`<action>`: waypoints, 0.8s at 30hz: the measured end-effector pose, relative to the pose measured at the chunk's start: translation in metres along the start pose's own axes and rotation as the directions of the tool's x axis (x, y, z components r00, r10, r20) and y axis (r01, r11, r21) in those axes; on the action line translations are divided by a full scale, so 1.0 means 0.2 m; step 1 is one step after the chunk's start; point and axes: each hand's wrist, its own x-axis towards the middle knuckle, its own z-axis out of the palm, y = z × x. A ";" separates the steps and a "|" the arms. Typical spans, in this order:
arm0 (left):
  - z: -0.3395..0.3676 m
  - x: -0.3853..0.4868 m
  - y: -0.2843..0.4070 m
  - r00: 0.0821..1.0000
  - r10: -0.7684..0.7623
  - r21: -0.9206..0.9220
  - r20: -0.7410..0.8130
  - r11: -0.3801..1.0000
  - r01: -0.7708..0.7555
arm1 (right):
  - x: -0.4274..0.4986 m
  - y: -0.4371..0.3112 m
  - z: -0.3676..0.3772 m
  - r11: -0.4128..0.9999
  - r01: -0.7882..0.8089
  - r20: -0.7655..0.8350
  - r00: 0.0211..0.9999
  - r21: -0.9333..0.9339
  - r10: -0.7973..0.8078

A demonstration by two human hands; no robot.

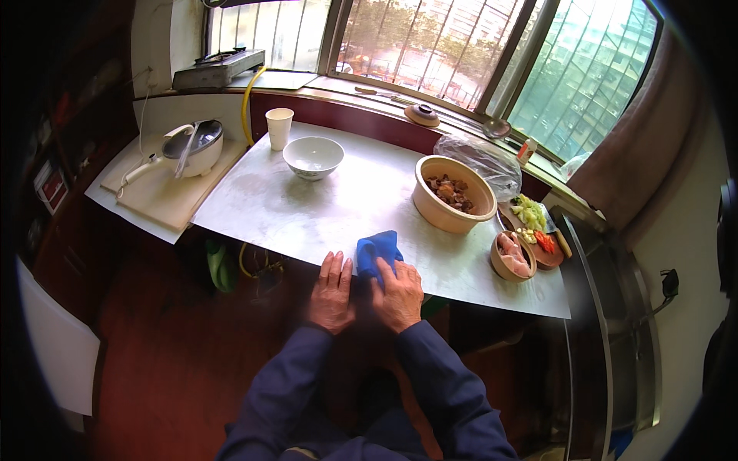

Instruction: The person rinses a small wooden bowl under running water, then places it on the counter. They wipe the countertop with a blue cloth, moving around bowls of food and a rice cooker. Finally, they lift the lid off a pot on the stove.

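Note:
A crumpled blue cloth [377, 253] lies at the near edge of the metal-topped table [357, 190]. My right hand [399, 294] grips it, with the thumb and fingers pressed into its near part. Just left of the cloth, my left hand [333, 294] rests palm down with its fingertips on the table edge, holding nothing. Beyond the hands stands a white bowl [313, 157] beside a paper cup [279, 129]. To the right is a large beige bowl [454, 193] with brown, soaked-looking pieces in it. A smaller bowl [512, 256] holds pale raw meat.
A round cutting board [545, 256] at the right carries chopped green and red vegetables and a cleaver [556, 227]. A clear plastic bag [478, 164] lies behind the beige bowl. At the left, an electric pan [193, 151] sits on a board. A gas stove [219, 68] stands by the window.

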 end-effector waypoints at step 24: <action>-0.15 0.06 0.30 0.949 -0.061 -0.197 -0.310 0.980 -0.001 | 0.10 0.07 -0.04 0.888 -0.120 0.202 0.979 0.444 0.031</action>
